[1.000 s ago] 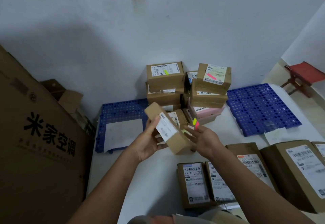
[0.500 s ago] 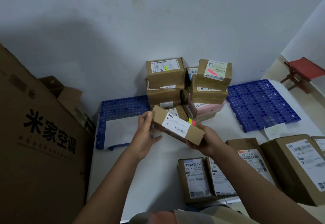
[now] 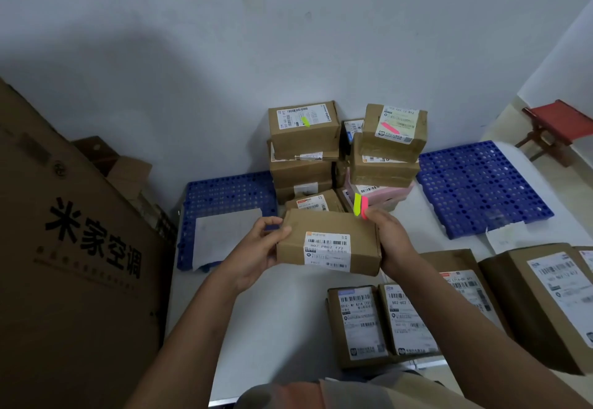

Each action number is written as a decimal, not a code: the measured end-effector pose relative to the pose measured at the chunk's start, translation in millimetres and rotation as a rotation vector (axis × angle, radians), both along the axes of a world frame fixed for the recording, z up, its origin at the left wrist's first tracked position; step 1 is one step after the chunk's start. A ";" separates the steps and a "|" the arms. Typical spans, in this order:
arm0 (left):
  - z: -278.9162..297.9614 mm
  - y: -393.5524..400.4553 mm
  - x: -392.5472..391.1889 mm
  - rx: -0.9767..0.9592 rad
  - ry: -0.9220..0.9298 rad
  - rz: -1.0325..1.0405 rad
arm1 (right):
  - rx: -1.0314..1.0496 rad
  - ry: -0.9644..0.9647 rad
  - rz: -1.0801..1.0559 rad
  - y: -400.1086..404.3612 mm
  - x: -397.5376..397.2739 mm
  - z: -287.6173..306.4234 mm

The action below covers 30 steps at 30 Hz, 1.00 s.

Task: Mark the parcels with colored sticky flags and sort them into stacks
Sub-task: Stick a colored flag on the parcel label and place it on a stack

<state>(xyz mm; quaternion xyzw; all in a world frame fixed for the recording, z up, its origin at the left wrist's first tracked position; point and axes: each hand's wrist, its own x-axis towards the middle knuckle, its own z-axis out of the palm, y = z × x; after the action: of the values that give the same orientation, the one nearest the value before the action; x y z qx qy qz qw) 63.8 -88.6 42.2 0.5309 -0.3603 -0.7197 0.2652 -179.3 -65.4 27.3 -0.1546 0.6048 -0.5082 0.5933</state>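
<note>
While you hold the parcel [image 3: 329, 242] level above the white table [image 3: 288, 319], your left hand [image 3: 256, 250] curls round its left end and your right hand [image 3: 393, 242] grips its right end, with the yellow and pink sticky flags [image 3: 360, 205] pinched at the fingertips of that hand. Item in hand: label up, no flag visible on it. Done, by the look of it: two stacks against the wall, the left stack [image 3: 303, 152] topped by a yellow-flagged box, the right stack [image 3: 386, 155] by a pink-flagged one. Left to do, as far as shown: this parcel, two small unflagged parcels [image 3: 382, 322] near you, and larger ones [image 3: 542, 296] to the right. Surroundings: blue perforated trays [image 3: 481, 184] either side of the stacks, a big printed carton [image 3: 73, 264] at left, a red stool [image 3: 558, 126] far right. Obstruction: a low parcel [image 3: 316, 201] lying just before the stacks.
</note>
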 end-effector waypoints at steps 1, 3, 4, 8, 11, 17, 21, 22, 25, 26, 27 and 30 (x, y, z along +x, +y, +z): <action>-1.5 0.4 2.0 0.016 0.033 -0.006 | -0.010 0.011 -0.001 -1.1 -0.5 1.5; -2.7 2.0 4.6 0.033 0.084 -0.024 | -0.028 0.024 -0.009 -2.5 -2.1 3.7; -2.4 2.8 5.3 0.034 0.098 -0.035 | -0.034 0.025 -0.011 -2.7 -2.6 4.3; -1.2 3.1 6.4 0.041 0.121 -0.062 | -0.030 0.017 0.004 -2.2 -2.9 3.5; 1.7 2.3 6.3 0.057 0.123 -0.058 | -0.013 0.007 0.008 -2.7 -2.4 3.1; 1.2 0.4 4.5 0.108 0.091 -0.033 | 0.038 -0.085 -0.019 -5.8 -0.4 7.9; -0.7 1.1 4.6 0.135 0.077 -0.044 | 0.058 -0.094 -0.008 -5.6 -0.2 10.6; -0.5 1.4 4.8 0.138 0.077 -0.043 | 0.064 -0.092 -0.005 -5.2 0.1 11.5; -2.2 2.1 5.7 0.143 0.085 -0.043 | 0.078 -0.093 -0.007 -4.6 0.6 12.1; -2.1 2.6 5.9 0.146 0.087 -0.042 | 0.077 -0.091 -0.011 -4.7 0.4 11.6; -2.6 2.7 5.9 0.147 0.087 -0.040 | 0.072 -0.099 -0.013 -4.4 0.4 11.6; -2.9 4.1 5.3 0.151 0.096 -0.030 | 0.070 -0.102 -0.010 -2.7 -0.5 11.7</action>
<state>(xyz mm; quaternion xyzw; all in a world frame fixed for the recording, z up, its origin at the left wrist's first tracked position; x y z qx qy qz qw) 69.1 -84.5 39.3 0.5088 -0.2998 -0.7733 0.2307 -179.8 -68.0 39.1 -0.1046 0.5917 -0.4971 0.6260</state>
